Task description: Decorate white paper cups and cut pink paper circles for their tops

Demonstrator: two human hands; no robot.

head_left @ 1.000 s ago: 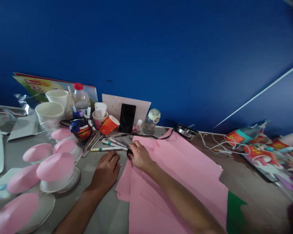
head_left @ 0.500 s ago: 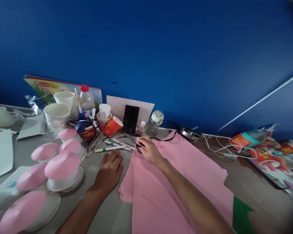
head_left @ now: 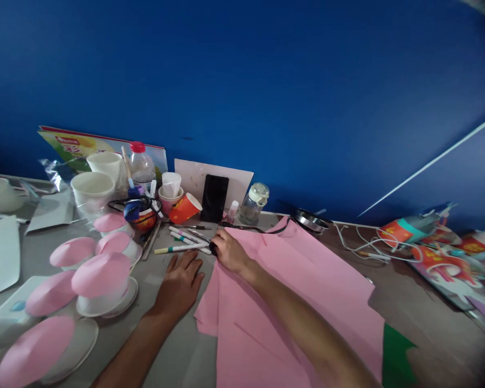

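Observation:
My left hand (head_left: 179, 285) lies flat on the grey tabletop with its fingers stretched out, its fingertips close to several markers (head_left: 181, 248). It holds nothing. My right hand (head_left: 231, 253) is closed around the black handle of a pair of scissors (head_left: 213, 248), at the far left corner of the pink paper (head_left: 291, 293). The scissors' blades reach toward the markers and are partly hidden among them. Beneath my right forearm the pink sheets overlap one another.
Left of my hands stand several white paper cups with pink cone tops (head_left: 101, 275). A phone (head_left: 214, 198) leans at the back beside a glass bottle (head_left: 254, 203). Near it are an orange paper cup (head_left: 185, 208) and a tape roll (head_left: 310, 221). White cables (head_left: 364, 243) lie at right.
My right hand first lifted slightly with the scissors and shifted right, then came back left and down beside the markers. The markers moved a little. My left hand stayed flat.

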